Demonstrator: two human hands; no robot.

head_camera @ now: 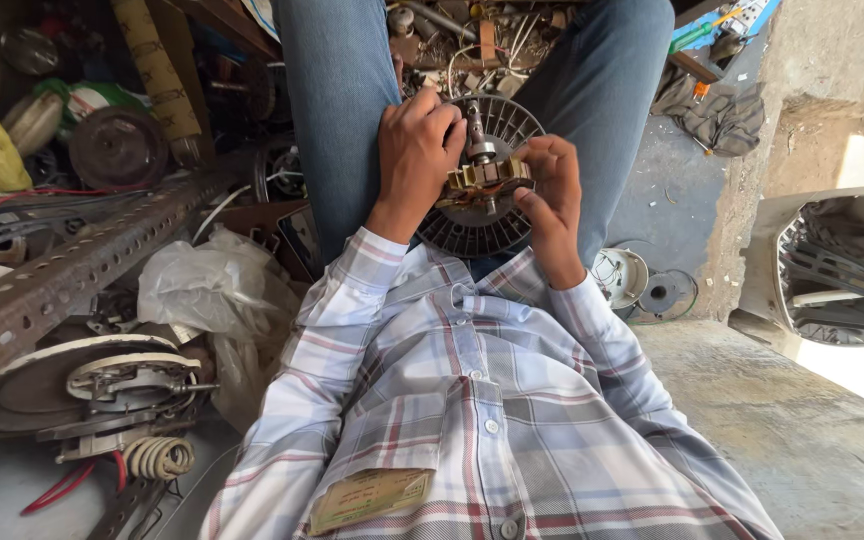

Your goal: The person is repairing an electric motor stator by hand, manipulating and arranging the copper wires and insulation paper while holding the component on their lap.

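Observation:
I hold a round metal fan motor part (472,225) with radial fins over my lap, between my knees in blue jeans. A short shaft (476,130) and a brass-coloured block (484,177) stick up from its centre. My left hand (414,155) grips the disc's left rim, fingers curled over the top next to the shaft. My right hand (550,195) holds the right side, its thumb and fingertips pinching the brass-coloured block. My plaid shirt sleeves fill the lower middle of the view.
A slotted metal angle bar (72,270) runs across the left, above a crumpled plastic bag (217,285) and a motor with a coiled wire (122,395). Scrap parts lie between my feet. A concrete ledge (802,430) and a fan guard (842,270) are on the right.

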